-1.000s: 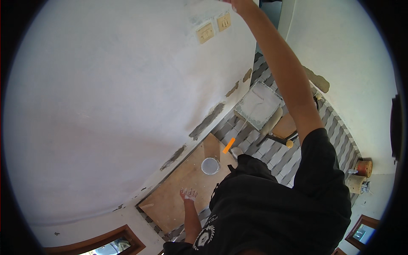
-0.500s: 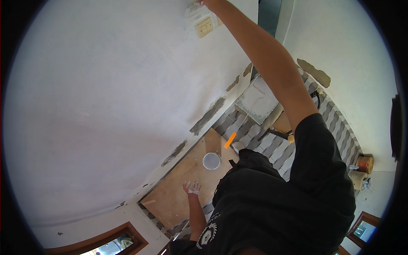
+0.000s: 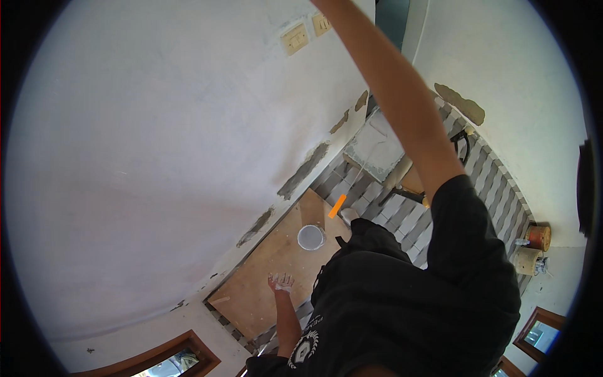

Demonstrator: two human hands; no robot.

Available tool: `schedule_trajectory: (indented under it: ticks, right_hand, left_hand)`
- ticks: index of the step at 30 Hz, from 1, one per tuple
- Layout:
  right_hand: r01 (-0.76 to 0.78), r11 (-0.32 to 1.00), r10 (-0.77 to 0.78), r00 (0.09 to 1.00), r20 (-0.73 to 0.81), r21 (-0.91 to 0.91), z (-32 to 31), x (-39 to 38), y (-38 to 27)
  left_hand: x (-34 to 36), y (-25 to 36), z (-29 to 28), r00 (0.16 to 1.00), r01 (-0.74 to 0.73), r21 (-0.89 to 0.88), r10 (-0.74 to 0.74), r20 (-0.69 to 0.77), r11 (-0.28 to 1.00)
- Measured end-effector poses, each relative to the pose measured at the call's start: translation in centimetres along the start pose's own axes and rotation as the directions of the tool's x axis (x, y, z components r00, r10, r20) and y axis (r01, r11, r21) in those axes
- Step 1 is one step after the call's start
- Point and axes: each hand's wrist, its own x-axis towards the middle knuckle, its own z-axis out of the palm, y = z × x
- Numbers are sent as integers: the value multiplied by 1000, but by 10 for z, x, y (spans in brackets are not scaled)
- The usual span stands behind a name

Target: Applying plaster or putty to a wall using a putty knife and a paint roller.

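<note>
My left hand (image 3: pixel 280 283), smeared white, hangs open with fingers apart over the board (image 3: pixel 251 308). A bucket of pale material (image 3: pixel 310 237) stands on the board near it. My right forearm (image 3: pixel 396 107) reaches up across the wall (image 3: pixel 157 113) and out of the top edge, so that hand is hidden beyond the frame. Just left of the forearm are two beige wall plates (image 3: pixel 294 39). Dark rough patches (image 3: pixel 303 169) run along the foot of the wall.
A whitish square slab (image 3: pixel 367 151) and an orange-handled pole (image 3: pixel 336 206) lie past the board on the tiled floor (image 3: pixel 493 182), beside a black-framed chair (image 3: pixel 465 141). A red container (image 3: pixel 539 237) and a beige one (image 3: pixel 526 261) stand by the right wall. Framed openings (image 3: pixel 537 333) show below.
My right hand swept left over the wall plates with something pale half a second ago, and has since left the top edge, uncovering them. My left hand has shifted little.
</note>
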Motion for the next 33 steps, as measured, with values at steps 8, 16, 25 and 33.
schedule_trajectory:
  ticks: [8, 16, 25, 33]
  right_hand:
    - [-139, 973, 160, 982, -104, 185, -99, -90, 44]
    - [-473, 819, 413, 879, -238, -325, -95, -75, 17]
    - [-221, 324, 5, 973, -232, -920, 18, 3, 53]
    - [-273, 682, 197, 962, -188, -678, 79, 25, -37]
  left_hand:
    - [-11, 5, 8, 1000, -8, 21, 8, 26, 1000]
    - [-6, 15, -1, 999, -6, 35, 5, 43, 999]
    - [4, 5, 5, 998, 0, -12, 1, 70, 1000]
    - [-3, -6, -23, 999, 33, -10, -33, 19, 999]
